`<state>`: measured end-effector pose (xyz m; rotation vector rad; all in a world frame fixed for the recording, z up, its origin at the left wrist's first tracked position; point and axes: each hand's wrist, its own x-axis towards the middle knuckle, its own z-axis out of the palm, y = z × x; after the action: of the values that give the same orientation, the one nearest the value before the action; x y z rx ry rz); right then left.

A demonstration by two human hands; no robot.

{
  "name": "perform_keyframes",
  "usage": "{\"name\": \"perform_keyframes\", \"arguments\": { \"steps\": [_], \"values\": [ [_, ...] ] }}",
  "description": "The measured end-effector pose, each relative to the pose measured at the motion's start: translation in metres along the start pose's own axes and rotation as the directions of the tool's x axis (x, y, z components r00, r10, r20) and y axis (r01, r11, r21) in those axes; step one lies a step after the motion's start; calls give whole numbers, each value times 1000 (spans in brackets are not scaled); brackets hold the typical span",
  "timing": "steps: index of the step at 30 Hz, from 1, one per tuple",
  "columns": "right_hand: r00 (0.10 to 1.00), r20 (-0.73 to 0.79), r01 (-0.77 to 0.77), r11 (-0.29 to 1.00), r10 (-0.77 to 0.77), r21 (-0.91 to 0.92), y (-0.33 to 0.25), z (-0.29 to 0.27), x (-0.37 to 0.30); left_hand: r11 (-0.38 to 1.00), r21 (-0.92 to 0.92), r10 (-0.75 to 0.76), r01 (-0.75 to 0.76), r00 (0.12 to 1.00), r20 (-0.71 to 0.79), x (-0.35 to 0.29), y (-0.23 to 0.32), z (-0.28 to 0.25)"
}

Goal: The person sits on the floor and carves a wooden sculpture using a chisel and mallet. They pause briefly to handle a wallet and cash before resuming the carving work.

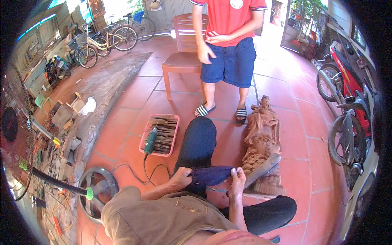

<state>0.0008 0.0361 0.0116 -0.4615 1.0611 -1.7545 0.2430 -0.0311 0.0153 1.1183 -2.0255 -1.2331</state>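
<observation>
Stretched between my two hands, above my lap, is a dark blue-purple cloth [211,175]. My left hand [181,178] is closed on its left end, and my right hand [237,179] pinches its right end. A carved wooden statue [261,136] lies on the tiles to the right, beyond my right hand. Against its lower end leans a thick wooden piece [263,169], like a mallet. To the left of my knee stands a pink basket [160,154] filled with several carving chisels [165,134]. A green corded power tool [151,141] rests on top of them.
A person in a red shirt [230,20] stands ahead, beside a brown plastic chair [188,59]. A standing fan [98,192] and its cord are at my left. Bicycles [108,41] stand far left; a red motorbike [347,73] is parked along the right.
</observation>
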Motion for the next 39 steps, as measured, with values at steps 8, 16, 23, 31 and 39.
{"name": "perform_keyframes", "arguments": {
  "steps": [8,16,23,31,39],
  "values": [
    [970,-117,206,975,-214,-83,15,-20,15,983,53,182,-177,976,-119,-7,4,-59],
    [974,173,214,845,-146,-491,-25,11,-4,917,-399,-111,12,968,-225,49,101,-106],
    [987,119,157,852,-112,-499,-60,7,-16,848,-527,32,-58,998,-58,87,119,-66],
    [980,175,130,968,-93,-214,-74,0,-20,931,-360,137,-55,969,207,87,121,-1],
    [992,125,16,989,3,-147,-65,-7,-19,972,-233,103,-16,925,366,74,120,24]
  ]
}}
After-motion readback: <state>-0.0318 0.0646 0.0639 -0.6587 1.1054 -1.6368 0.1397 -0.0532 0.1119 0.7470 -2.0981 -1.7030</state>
